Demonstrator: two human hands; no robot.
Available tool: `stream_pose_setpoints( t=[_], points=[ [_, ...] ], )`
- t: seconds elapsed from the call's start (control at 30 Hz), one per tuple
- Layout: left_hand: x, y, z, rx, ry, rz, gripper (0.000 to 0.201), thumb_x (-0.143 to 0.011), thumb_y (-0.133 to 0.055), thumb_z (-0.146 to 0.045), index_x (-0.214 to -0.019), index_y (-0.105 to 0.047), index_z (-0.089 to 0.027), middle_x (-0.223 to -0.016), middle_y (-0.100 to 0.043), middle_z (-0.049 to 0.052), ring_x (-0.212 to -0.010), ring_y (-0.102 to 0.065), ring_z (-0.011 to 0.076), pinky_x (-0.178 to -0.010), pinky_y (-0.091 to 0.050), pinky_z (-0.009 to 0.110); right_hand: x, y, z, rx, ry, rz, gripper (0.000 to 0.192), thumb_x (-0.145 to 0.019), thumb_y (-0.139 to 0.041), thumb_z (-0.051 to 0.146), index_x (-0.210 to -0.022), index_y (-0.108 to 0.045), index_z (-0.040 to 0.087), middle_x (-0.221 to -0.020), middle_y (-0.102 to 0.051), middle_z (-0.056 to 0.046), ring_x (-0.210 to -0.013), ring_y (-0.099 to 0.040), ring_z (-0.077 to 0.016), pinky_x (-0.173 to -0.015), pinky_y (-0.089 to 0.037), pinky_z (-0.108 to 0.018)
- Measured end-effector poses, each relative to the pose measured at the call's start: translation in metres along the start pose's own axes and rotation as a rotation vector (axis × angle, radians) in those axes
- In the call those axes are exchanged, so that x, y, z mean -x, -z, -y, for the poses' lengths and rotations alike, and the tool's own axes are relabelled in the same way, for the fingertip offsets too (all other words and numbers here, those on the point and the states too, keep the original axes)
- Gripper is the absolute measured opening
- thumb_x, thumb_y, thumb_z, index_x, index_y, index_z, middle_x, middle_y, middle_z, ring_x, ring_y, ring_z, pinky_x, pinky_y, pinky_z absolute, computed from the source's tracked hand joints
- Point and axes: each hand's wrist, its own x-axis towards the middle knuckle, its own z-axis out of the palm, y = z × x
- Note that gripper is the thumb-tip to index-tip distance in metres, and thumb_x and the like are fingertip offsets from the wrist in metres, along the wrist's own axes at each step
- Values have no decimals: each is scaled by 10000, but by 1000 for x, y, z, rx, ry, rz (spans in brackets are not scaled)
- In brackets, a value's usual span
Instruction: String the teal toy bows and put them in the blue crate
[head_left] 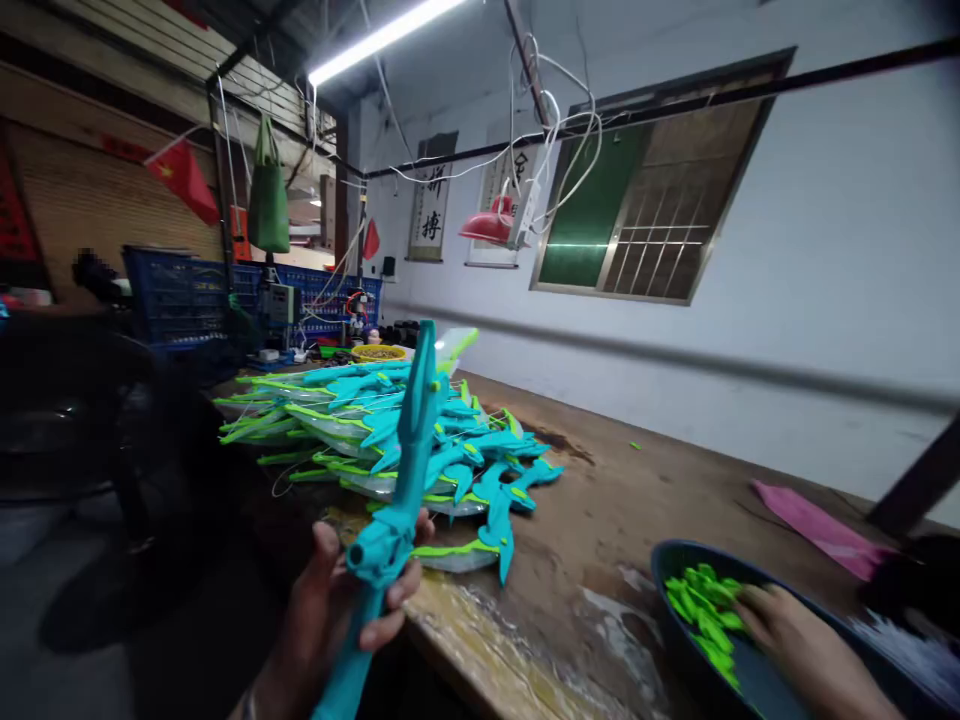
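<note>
My left hand (337, 610) grips the handle of a long teal plastic toy sword (409, 450), which points up and away over the wooden table (600, 540). Behind the sword lies a heap of several similar teal and lime-green toy swords (375, 430). My right hand (795, 640) reaches into a dark round bowl (675, 575) at the lower right, its fingertips among small lime-green plastic pieces (701, 610). Whether it holds one of them I cannot tell.
A pink cloth (814, 522) lies on the table by the white wall. Blue crates (187, 295) and a yellow bowl (379, 352) stand at the far end. A green bag (268, 195) hangs overhead. A person in dark clothes (90, 400) is at the left.
</note>
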Motion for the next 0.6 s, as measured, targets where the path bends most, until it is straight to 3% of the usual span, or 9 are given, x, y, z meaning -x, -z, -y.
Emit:
stream_pose_setpoints(
  t=[0.1, 0.17, 0.23, 0.3, 0.43, 0.6],
  points=[
    [-3, -4, 27, 55, 19, 82, 775, -640, -773, -745, -1128, -723, -144, -760, -597, 33, -469, -352, 22, -396, -258, 116, 19, 10, 85, -458, 54, 142, 431, -826, -583, 622, -831, -746, 222, -744, -700, -102, -687, -663, -264, -642, -523, -361],
    [-3, -3, 41, 96, 83, 122, 736, -681, -771, -713, -1125, -721, -129, -730, -552, 9, -446, -336, -6, -405, -238, 100, 39, 13, 154, -790, 87, 248, 390, -881, -616, 571, -985, -731, 213, -714, -675, -51, -605, -612, -203, -584, -506, -311],
    [0, -2, 50, 121, 142, 121, 718, -720, -729, -727, -1094, -724, -114, -700, -520, -7, -419, -339, -25, -412, -233, 93, 59, 15, 214, -1037, 162, 335, 311, -878, -688, 510, -908, -716, 201, -712, -660, -31, -623, -606, -177, -598, -505, -282],
    [4, -4, 54, 111, 155, 71, 686, -728, -693, -756, -1016, -732, -134, -697, -532, -1, -420, -385, -14, -412, -247, 95, 75, 14, 256, -1202, 173, 377, 273, -900, -695, 464, -876, -695, 193, -813, -681, -47, -694, -639, -177, -651, -520, -282],
    [14, -11, 54, -71, 95, -56, 697, -761, -571, -823, -843, -710, -145, -727, -619, 54, -425, -483, 43, -393, -287, 135, 85, 6, 287, -1360, 107, 355, 320, -885, -711, 497, -827, -660, 187, -827, -610, -21, -634, -644, -143, -608, -521, -254],
    [26, -20, 49, -332, 64, -190, 747, -865, -382, -812, -998, -695, -148, -563, -610, 40, -401, -515, 100, -417, -344, 186, 86, -9, 291, -1315, 50, 288, 368, -853, -730, 538, -800, -678, 178, -771, -559, 1, -574, -565, -112, -571, -525, -237]
  ],
)
